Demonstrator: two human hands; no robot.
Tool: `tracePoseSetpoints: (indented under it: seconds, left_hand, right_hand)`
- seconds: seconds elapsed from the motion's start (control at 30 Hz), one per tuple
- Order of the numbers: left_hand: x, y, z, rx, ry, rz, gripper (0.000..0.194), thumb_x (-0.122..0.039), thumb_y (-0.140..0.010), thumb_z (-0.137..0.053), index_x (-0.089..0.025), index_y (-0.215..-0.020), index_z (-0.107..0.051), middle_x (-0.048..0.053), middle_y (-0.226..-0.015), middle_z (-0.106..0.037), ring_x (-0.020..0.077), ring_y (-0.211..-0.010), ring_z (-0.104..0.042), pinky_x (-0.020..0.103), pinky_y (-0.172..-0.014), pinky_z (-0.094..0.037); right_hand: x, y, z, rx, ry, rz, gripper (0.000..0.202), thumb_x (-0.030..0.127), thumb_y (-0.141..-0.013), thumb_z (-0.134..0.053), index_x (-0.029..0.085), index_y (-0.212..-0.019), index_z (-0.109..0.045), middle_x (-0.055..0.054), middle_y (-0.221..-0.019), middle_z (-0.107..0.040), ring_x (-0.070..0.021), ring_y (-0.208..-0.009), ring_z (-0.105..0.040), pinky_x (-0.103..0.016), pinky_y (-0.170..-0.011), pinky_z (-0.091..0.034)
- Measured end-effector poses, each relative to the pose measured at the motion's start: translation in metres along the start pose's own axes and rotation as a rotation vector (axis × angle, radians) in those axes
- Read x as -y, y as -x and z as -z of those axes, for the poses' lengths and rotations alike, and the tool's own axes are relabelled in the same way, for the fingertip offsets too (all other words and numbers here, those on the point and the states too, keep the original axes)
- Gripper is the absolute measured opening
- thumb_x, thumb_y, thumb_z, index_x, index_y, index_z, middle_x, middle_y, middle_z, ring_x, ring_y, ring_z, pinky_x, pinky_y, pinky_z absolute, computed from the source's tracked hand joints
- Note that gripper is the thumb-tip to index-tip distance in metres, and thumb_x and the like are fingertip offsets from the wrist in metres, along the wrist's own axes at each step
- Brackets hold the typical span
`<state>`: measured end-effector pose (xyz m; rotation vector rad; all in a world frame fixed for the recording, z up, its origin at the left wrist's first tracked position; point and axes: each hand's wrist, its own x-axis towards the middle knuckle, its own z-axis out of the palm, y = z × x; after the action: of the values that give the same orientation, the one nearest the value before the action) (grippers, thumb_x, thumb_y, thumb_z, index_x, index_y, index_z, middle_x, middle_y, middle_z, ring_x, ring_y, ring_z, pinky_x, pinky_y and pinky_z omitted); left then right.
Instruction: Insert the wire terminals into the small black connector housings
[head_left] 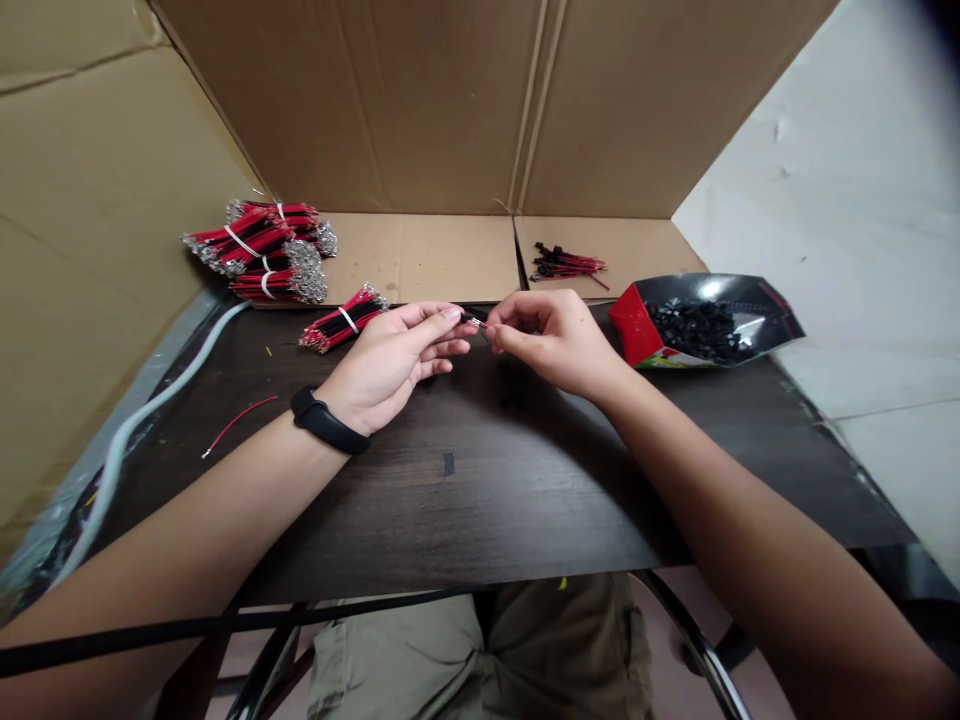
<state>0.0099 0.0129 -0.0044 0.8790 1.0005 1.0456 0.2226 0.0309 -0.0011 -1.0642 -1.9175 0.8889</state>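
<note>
Over the middle of the dark table, my two hands meet fingertip to fingertip. My left hand [409,350], with a black band on the wrist, pinches a small black connector [466,317], mostly covered by the thumb. Between thumb and forefinger, my right hand [551,338] grips a thin wire [486,328] whose silvery metal end points at the connector. Whether that end sits inside the connector is too small to tell. Beside my left hand lies a tied bundle of red and black wires [345,318].
More tied wire bundles [262,250] are piled at the back left. A loose red wire [240,422] lies on the table [525,500] at left. Wires with black connectors [566,263] rest on cardboard at the back. An open packet [630,320] at right holds many small black pieces.
</note>
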Motion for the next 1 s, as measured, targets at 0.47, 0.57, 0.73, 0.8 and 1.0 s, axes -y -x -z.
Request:
tracePoseSetpoints:
  seconds: [0.47, 0.57, 0.73, 0.8, 1.0]
  left_hand:
    - [0.0006, -0.0015, 0.0026, 0.000, 0.063, -0.024, 0.014, -0.023, -0.102, -0.075, -0.015, -0.106, -0.085, 0.009, -0.106, -0.080, 0.0124, -0.083, -0.071, 0.020, -0.068, -0.058]
    - [0.0009, -0.0011, 0.0024, 0.005, 0.050, -0.035, 0.012, -0.023, -0.100, -0.078, -0.015, -0.105, -0.085, 0.008, -0.105, -0.080, 0.0115, -0.080, -0.070, 0.020, -0.067, -0.057]
    - [-0.0018, -0.0001, -0.0009, -0.026, 0.061, -0.021, 0.012, -0.017, -0.102, -0.074, -0.016, -0.107, -0.085, 0.008, -0.106, -0.080, 0.0117, -0.080, -0.070, 0.020, -0.066, -0.055]
    - [-0.0027, -0.0001, -0.0019, -0.036, 0.066, -0.019, 0.010, -0.017, -0.101, -0.076, -0.016, -0.105, -0.085, 0.007, -0.103, -0.079, 0.0115, -0.078, -0.069, 0.020, -0.065, -0.054]
    - [-0.0022, -0.0002, 0.0007, -0.005, 0.058, -0.016, 0.014, -0.018, -0.101, -0.073, -0.015, -0.109, -0.085, 0.008, -0.107, -0.078, 0.0129, -0.083, -0.069, 0.022, -0.067, -0.056]
  right_hand:
    - [0.0003, -0.0009, 0.0016, -0.001, -0.010, -0.012, 0.017, 0.028, -0.090, -0.069, 0.013, -0.086, -0.077, -0.002, -0.073, -0.072, -0.0116, -0.065, -0.054, -0.030, -0.065, -0.040]
    - [0.0002, -0.0010, 0.0011, 0.000, -0.026, -0.017, 0.017, 0.028, -0.089, -0.070, 0.013, -0.086, -0.077, -0.002, -0.074, -0.072, -0.0121, -0.066, -0.055, -0.030, -0.065, -0.040]
    - [0.0019, -0.0005, 0.0006, -0.001, -0.032, -0.016, 0.018, 0.029, -0.089, -0.070, 0.013, -0.086, -0.077, -0.002, -0.073, -0.072, -0.0124, -0.066, -0.056, -0.029, -0.065, -0.040]
    - [0.0023, -0.0003, 0.0008, -0.003, -0.033, -0.012, 0.018, 0.029, -0.089, -0.070, 0.013, -0.086, -0.077, -0.002, -0.075, -0.072, -0.0124, -0.067, -0.056, -0.029, -0.065, -0.041]
    - [0.0029, -0.0004, 0.0009, -0.006, -0.041, -0.014, 0.019, 0.030, -0.089, -0.071, 0.013, -0.086, -0.076, -0.003, -0.074, -0.072, -0.0126, -0.067, -0.056, -0.030, -0.065, -0.041]
